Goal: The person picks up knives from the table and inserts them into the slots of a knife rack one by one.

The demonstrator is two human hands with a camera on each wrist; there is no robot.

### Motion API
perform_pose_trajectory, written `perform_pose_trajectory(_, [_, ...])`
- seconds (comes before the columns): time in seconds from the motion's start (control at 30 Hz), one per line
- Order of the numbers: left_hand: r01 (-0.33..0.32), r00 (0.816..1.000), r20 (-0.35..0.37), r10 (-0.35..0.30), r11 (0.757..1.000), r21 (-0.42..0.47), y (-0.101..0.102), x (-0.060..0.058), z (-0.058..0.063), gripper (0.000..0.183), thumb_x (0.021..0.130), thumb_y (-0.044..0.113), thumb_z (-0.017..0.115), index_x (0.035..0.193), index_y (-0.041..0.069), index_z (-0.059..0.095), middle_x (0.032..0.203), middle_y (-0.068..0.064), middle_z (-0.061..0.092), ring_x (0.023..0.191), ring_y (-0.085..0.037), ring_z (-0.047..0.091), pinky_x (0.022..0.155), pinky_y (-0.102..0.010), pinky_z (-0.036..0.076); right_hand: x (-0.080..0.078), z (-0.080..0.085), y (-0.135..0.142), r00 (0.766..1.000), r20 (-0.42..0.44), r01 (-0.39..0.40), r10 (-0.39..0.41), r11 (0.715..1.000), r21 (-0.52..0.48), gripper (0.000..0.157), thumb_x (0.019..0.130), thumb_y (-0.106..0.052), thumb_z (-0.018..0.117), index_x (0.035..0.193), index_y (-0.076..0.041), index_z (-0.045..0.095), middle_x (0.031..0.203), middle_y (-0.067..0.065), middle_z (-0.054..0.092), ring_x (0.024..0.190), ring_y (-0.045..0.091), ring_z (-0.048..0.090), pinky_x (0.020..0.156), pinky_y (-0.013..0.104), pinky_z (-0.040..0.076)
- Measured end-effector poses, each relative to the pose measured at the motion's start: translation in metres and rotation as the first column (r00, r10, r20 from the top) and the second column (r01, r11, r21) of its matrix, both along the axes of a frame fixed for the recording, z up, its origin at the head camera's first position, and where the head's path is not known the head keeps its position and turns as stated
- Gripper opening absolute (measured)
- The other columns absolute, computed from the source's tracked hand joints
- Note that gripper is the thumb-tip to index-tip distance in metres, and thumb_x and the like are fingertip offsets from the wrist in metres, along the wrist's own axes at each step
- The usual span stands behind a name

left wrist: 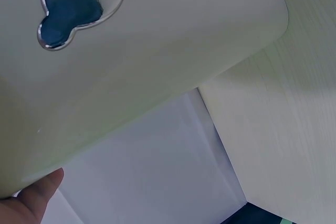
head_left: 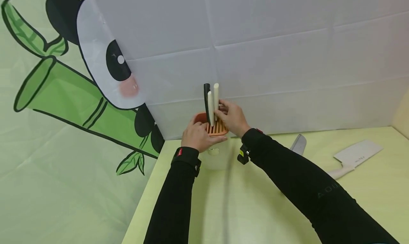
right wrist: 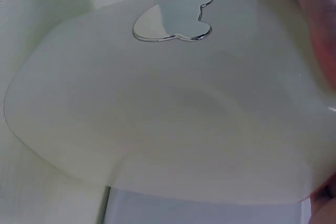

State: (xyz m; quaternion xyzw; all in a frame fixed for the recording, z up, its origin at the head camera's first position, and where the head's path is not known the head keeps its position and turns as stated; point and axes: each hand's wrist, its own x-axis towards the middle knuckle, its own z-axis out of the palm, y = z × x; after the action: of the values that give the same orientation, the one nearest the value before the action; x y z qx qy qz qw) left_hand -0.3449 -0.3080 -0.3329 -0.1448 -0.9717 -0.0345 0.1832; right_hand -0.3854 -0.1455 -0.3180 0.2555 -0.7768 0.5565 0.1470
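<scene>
A knife holder with a pale body and an orange slotted top stands at the back of the table. My left hand grips it near the rim, thumb across the front; a fingertip shows against its side in the left wrist view. Three handles rise from the top: a black handle, a shorter white handle and a taller white handle. My right hand pinches the taller white-handled knife low on its handle. The blades are hidden in the holder.
A white-handled cleaver lies on the table at the right. Nearer, another knife blade is partly hidden behind my right sleeve. A pale cloth backdrop with a panda drawing rises right behind the holder.
</scene>
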Motion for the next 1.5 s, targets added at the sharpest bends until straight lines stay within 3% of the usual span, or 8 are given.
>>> perform_pose_trajectory(0.17, [0.002, 1.000, -0.006, -0.002, 1.000, -0.005, 0.002, -0.002, -0.003, 0.092, 0.065, 0.094, 0.032, 0.099, 0.015, 0.065, 0.091, -0.001, 0.070, 0.113, -0.018, 0.052, 0.114, -0.031, 0.018, 0.001, -0.003, 0.000, 1.000, -0.003, 0.024, -0.024, 0.999, 0.034, 0.046, 0.094, -0.016, 0.059, 0.137, -0.006, 0.045, 0.117, 0.014, 0.062, 0.102, 0.016, 0.060, 0.084, 0.031, 0.053])
perform_pose_trajectory(0.5, [-0.019, 1.000, 0.000, 0.019, 1.000, 0.008, 0.002, -0.003, 0.000, 0.092, 0.063, 0.095, 0.034, 0.103, 0.018, 0.066, 0.095, -0.001, 0.069, 0.110, -0.019, 0.052, 0.110, -0.036, 0.030, -0.002, -0.013, -0.002, 0.995, -0.065, 0.084, -0.076, 0.987, 0.133, 0.049, 0.098, -0.024, 0.053, 0.142, -0.011, 0.038, 0.116, 0.012, 0.063, 0.100, 0.016, 0.061, 0.082, 0.032, 0.054])
perform_pose_trajectory(0.83, [-0.025, 1.000, 0.008, 0.025, 1.000, -0.001, 0.001, -0.005, -0.003, 0.092, 0.062, 0.096, 0.031, 0.095, 0.018, 0.066, 0.093, 0.000, 0.070, 0.112, -0.020, 0.052, 0.112, -0.035, 0.026, -0.005, -0.021, -0.005, 0.991, -0.080, 0.121, -0.110, 0.982, 0.148, 0.050, 0.098, -0.029, 0.052, 0.142, -0.010, 0.037, 0.115, 0.008, 0.064, 0.098, 0.012, 0.060, 0.082, 0.031, 0.053])
perform_pose_trajectory(1.07, [-0.014, 1.000, 0.005, 0.014, 0.999, -0.032, 0.002, -0.006, 0.001, 0.091, 0.065, 0.094, 0.034, 0.093, 0.013, 0.063, 0.087, -0.003, 0.069, 0.105, -0.021, 0.057, 0.115, -0.030, 0.012, -0.006, -0.016, -0.003, 0.986, -0.127, 0.132, -0.108, 0.971, 0.200, 0.051, 0.100, -0.029, 0.047, 0.143, -0.007, 0.033, 0.117, 0.009, 0.063, 0.100, 0.016, 0.060, 0.083, 0.033, 0.052])
perform_pose_trajectory(1.17, [-0.023, 1.000, 0.012, 0.023, 1.000, -0.021, 0.002, -0.006, 0.002, 0.090, 0.066, 0.093, 0.037, 0.095, 0.013, 0.064, 0.092, -0.003, 0.070, 0.109, -0.021, 0.055, 0.115, -0.031, 0.014, -0.007, -0.016, -0.003, 0.982, -0.160, 0.137, -0.103, 0.966, 0.219, 0.049, 0.102, -0.027, 0.042, 0.144, -0.004, 0.030, 0.119, 0.011, 0.061, 0.100, 0.019, 0.059, 0.083, 0.035, 0.052])
perform_pose_trajectory(1.43, [-0.023, 1.000, 0.022, 0.023, 1.000, 0.010, 0.003, -0.007, 0.002, 0.086, 0.065, 0.092, 0.039, 0.093, 0.015, 0.064, 0.094, -0.001, 0.069, 0.118, -0.020, 0.047, 0.107, -0.038, 0.034, -0.010, -0.016, -0.002, 0.969, -0.205, 0.186, -0.139, 0.955, 0.233, 0.045, 0.103, -0.020, 0.037, 0.143, -0.002, 0.029, 0.120, 0.013, 0.060, 0.103, 0.022, 0.057, 0.089, 0.038, 0.049])
perform_pose_trajectory(1.5, [-0.028, 0.999, 0.019, 0.028, 0.999, 0.034, 0.003, -0.006, 0.002, 0.089, 0.063, 0.093, 0.040, 0.100, 0.015, 0.063, 0.105, -0.002, 0.067, 0.123, -0.021, 0.042, 0.105, -0.040, 0.038, -0.010, -0.015, -0.003, 0.969, -0.204, 0.187, -0.139, 0.953, 0.237, 0.044, 0.103, -0.018, 0.037, 0.143, -0.001, 0.029, 0.120, 0.013, 0.060, 0.103, 0.023, 0.057, 0.089, 0.038, 0.048])
